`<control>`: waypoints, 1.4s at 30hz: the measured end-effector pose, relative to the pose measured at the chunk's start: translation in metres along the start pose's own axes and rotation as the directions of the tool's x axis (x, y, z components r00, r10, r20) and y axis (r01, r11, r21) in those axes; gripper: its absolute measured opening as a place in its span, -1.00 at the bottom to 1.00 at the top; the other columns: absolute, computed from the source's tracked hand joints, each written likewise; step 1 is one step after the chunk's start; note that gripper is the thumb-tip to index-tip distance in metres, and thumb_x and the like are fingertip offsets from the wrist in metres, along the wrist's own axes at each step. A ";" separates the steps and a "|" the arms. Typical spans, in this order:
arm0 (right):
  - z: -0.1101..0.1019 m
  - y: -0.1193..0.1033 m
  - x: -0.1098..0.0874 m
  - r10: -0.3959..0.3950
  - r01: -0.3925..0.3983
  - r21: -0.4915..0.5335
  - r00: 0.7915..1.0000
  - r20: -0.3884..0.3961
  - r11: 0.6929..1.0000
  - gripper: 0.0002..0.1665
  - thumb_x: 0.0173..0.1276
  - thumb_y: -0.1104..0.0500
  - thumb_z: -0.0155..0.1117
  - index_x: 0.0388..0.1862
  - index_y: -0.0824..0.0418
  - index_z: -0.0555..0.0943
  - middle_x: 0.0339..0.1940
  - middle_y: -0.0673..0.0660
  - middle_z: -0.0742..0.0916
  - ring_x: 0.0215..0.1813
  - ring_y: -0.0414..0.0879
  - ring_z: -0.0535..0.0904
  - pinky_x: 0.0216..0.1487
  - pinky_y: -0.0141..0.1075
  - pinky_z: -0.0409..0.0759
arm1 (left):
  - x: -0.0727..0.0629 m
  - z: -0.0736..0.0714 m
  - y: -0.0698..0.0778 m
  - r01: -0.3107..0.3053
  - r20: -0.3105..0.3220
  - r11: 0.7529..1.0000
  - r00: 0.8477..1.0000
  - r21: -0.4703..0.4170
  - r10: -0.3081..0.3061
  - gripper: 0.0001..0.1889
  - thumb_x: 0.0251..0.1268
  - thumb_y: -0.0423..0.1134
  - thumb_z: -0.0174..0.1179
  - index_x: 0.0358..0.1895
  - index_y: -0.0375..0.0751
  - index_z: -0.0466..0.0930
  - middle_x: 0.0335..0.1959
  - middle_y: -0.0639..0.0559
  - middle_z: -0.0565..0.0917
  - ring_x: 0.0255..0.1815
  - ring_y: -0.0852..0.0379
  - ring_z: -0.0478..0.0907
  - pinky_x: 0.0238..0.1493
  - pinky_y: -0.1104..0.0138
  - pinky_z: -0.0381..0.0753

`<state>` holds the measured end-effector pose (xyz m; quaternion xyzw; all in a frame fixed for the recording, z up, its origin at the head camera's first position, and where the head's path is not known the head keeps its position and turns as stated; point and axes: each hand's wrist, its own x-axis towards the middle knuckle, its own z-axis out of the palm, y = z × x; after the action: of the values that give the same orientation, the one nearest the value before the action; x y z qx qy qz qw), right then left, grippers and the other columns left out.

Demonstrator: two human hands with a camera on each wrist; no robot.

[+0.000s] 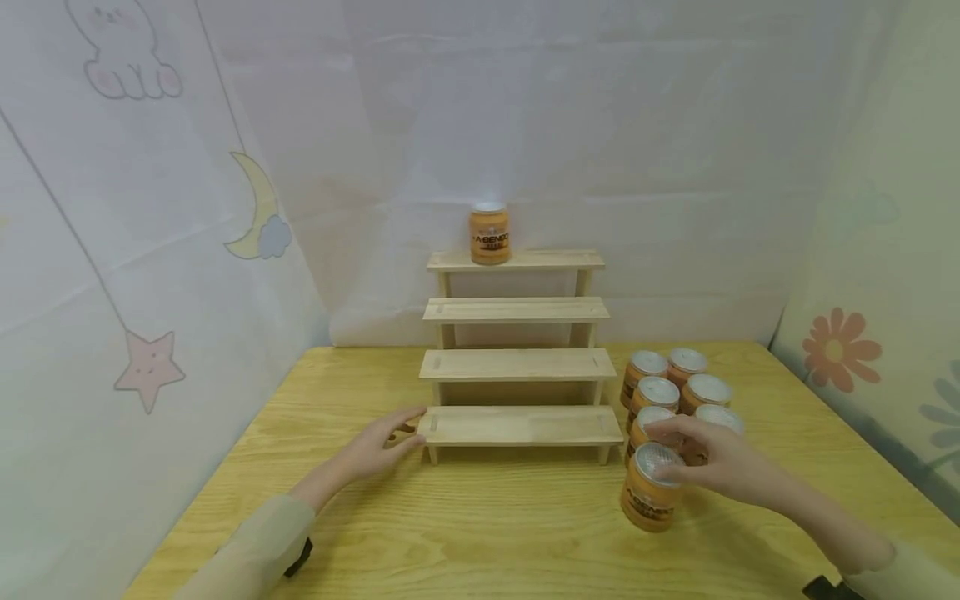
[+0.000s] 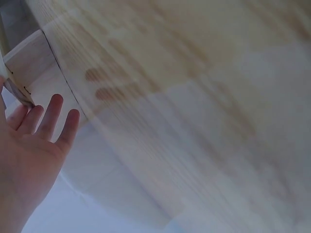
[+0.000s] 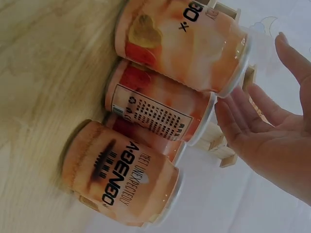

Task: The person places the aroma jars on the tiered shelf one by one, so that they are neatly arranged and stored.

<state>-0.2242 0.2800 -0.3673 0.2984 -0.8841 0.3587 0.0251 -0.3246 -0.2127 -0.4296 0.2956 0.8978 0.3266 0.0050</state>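
A light wooden four-step display rack [image 1: 525, 425] stands at the middle of the table. My left hand [image 1: 367, 450] is at the left end of its lowest step, with the fingertips touching the board's edge. In the left wrist view that hand's fingers [image 2: 51, 116] are spread and fairly straight. At the right, my right hand [image 1: 727, 467] reaches over a group of orange cans with silver lids, nearest the front can [image 1: 648, 498]. In the right wrist view the thumb stands apart from the upper can [image 3: 180, 43], and the fingers are close to its lid without curling round it.
One orange can [image 1: 490, 237] stands upright on the rack's top step, left of its middle. Several more cans [image 1: 654, 392] stand in two close rows right of the rack. Printed cloth [image 1: 570, 150] hangs behind and beside the wooden table [image 1: 480, 533].
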 end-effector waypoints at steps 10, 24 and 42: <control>0.014 0.001 -0.003 -0.065 0.053 -0.132 0.994 -0.087 0.990 -0.42 0.06 -0.02 0.45 0.04 0.21 0.59 -0.08 0.06 0.58 -0.30 -0.29 0.37 -0.46 -0.44 0.43 | 0.001 0.001 -0.002 0.020 0.004 0.997 1.000 -0.072 -0.020 -0.40 0.41 0.00 0.01 0.43 -0.12 0.16 0.39 -0.20 0.28 0.20 -0.26 0.43 0.15 -0.12 0.45; 0.021 0.003 -0.011 -0.085 0.072 -0.143 0.993 -0.086 0.987 -0.40 0.13 0.01 0.41 0.12 0.21 0.53 0.00 0.06 0.54 -0.08 -0.33 0.46 -0.24 -0.43 0.56 | -0.001 0.000 -0.001 0.015 0.013 0.995 1.000 -0.102 -0.014 -0.37 0.40 0.03 0.01 0.43 -0.18 0.16 0.38 -0.24 0.28 0.18 -0.27 0.43 0.11 -0.11 0.49; 0.028 0.000 -0.016 0.210 -0.216 -0.103 0.976 -0.063 0.971 -0.02 -0.10 -0.22 0.50 0.20 0.25 0.34 0.05 0.16 0.59 0.03 0.07 0.56 -0.20 -0.34 0.58 | 0.000 0.002 -0.003 0.036 0.000 0.994 0.999 -0.099 -0.036 -0.39 0.39 0.01 0.04 0.42 -0.17 0.18 0.38 -0.20 0.30 0.18 -0.25 0.45 0.12 -0.10 0.48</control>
<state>-0.2064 0.2701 -0.3927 0.1906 -0.9283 0.3183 0.0257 -0.3260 -0.2131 -0.4327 0.2784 0.8857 0.3708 0.0245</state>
